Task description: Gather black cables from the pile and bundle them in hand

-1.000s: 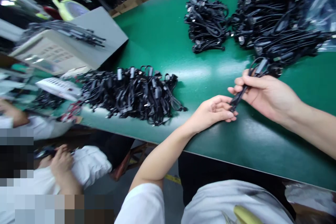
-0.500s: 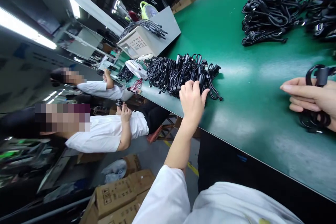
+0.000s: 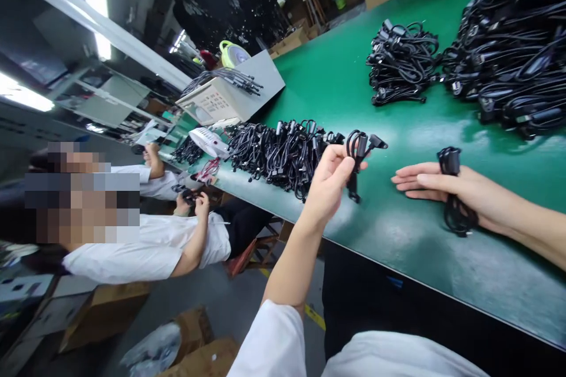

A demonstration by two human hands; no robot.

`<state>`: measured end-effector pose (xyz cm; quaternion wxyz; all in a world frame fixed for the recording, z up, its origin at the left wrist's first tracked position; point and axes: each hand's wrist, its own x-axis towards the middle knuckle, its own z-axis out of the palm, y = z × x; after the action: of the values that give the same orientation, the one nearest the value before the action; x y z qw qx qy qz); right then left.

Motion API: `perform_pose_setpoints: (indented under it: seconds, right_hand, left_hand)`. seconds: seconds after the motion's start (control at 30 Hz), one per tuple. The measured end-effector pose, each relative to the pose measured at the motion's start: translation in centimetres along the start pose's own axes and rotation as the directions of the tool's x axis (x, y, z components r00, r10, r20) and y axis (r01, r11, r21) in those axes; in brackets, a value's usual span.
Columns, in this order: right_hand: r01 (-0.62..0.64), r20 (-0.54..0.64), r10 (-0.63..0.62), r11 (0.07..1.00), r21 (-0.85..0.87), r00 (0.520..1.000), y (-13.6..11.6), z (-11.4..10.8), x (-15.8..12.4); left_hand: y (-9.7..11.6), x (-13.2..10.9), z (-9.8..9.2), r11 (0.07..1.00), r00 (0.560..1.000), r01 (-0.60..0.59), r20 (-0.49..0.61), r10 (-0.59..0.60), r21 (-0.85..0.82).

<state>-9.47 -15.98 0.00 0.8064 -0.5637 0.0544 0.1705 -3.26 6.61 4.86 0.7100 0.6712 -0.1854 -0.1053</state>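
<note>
My left hand (image 3: 326, 185) is raised above the front edge of the green-topped workbench (image 3: 411, 129), pinching a black cable (image 3: 354, 174) with a right-angle plug (image 3: 377, 141) at its looped end. My right hand (image 3: 435, 184) lies flat-fingered over the bench, holding a second coiled black cable (image 3: 455, 215), its moulded connector (image 3: 450, 160) sticking up past the fingers. The hands are apart. Just behind my left hand is a tangled pile of black cables (image 3: 278, 156). Farther off lie two more heaps (image 3: 401, 63) (image 3: 508, 53).
A beige instrument box (image 3: 207, 101) with bundled cables on top sits on a grey slab at the bench's far end, near a white device (image 3: 207, 142). Two co-workers in white shirts (image 3: 145, 247) sit left of the bench. Cardboard boxes (image 3: 198, 359) stand on the floor.
My left hand has moved from the middle pile and lifted a black cable up off it. My right hand still holds its cable, and the view has swung slightly.
</note>
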Motion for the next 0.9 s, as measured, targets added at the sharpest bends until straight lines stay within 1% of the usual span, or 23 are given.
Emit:
perform_pose_setpoints:
  seconds: [0.03, 0.1, 0.17, 0.2, 0.23, 0.3, 0.37, 0.43, 0.5, 0.57, 0.67, 0.73, 0.83, 0.87, 0.9]
  right_hand:
    - [0.027, 0.042, -0.028, 1.0, 0.016, 0.999, 0.2, 0.2, 0.0]
    - [0.094, 0.092, -0.096, 0.995, 0.025, 0.991, 0.6, 0.5, -0.1]
    - [0.114, 0.093, -0.115, 0.993, 0.014, 0.989, 0.6, 0.6, -0.2]
    - [0.099, 0.068, -0.1, 0.995, 0.011, 0.993, 0.6, 0.6, -0.3]
    - [0.074, 0.036, -0.074, 0.997, 0.004, 0.997, 0.5, 0.5, -0.3]
    - [0.015, -0.035, -0.016, 0.999, -0.032, 0.999, 0.4, 0.4, -0.3]
    - [-0.023, -0.101, 0.01, 0.991, -0.132, 0.995, 0.2, 0.3, -0.2]
    - [-0.042, -0.14, 0.007, 0.968, -0.249, 0.99, 0.2, 0.4, -0.1]
    - [-0.055, -0.152, 0.006, 0.946, -0.32, 0.988, 0.3, 0.4, 0.0]
    - [-0.063, -0.136, 0.018, 0.939, -0.338, 0.991, 0.5, 0.4, 0.0]
    - [-0.067, -0.098, 0.038, 0.947, -0.314, 0.994, 0.6, 0.2, -0.1]
    - [-0.061, -0.058, 0.049, 0.973, -0.222, 0.997, 0.5, 0.1, -0.2]
    - [-0.055, -0.013, 0.054, 0.996, -0.076, 0.998, 0.3, 0.2, -0.2]
    - [-0.056, -0.017, 0.055, 0.996, -0.062, 0.998, 0.2, 0.3, -0.2]
    - [-0.06, -0.033, 0.058, 0.996, -0.063, 0.998, 0.1, 0.5, -0.3]
  left_hand:
    - [-0.2, 0.4, 1.3, 0.991, 0.997, 0.068, 0.051, -0.062, -0.116]
    - [-0.8, 1.2, 3.6, 0.947, 0.979, 0.173, 0.156, -0.135, -0.269]
    - [-1.5, 2.0, 5.2, 0.91, 0.957, 0.235, 0.243, -0.156, -0.342]
    - [-2.0, 2.4, 5.6, 0.901, 0.953, 0.242, 0.262, -0.152, -0.359]
    - [-2.4, 2.8, 5.8, 0.903, 0.956, 0.233, 0.256, -0.144, -0.361]
    - [-3.3, 3.5, 5.7, 0.926, 0.972, 0.193, 0.19, -0.136, -0.324]
    - [-3.8, 4.0, 5.0, 0.948, 0.984, 0.167, 0.106, -0.143, -0.272]
    - [-4.1, 4.2, 4.4, 0.952, 0.983, 0.185, 0.055, -0.177, -0.243]
    - [-4.2, 4.3, 4.0, 0.943, 0.975, 0.224, 0.046, -0.219, -0.244]
    - [-4.3, 4.3, 3.8, 0.928, 0.965, 0.264, 0.071, -0.254, -0.263]
    - [-4.4, 4.2, 3.7, 0.906, 0.952, 0.299, 0.155, -0.263, -0.299]
    - [-4.3, 3.9, 3.7, 0.895, 0.934, 0.333, 0.238, -0.268, -0.297]
    - [-4.0, 3.6, 3.8, 0.882, 0.891, 0.387, 0.356, -0.283, -0.269]
    - [-3.9, 3.5, 3.9, 0.885, 0.886, 0.389, 0.369, -0.282, -0.257]
    - [-3.8, 3.4, 4.0, 0.894, 0.89, 0.376, 0.362, -0.276, -0.242]
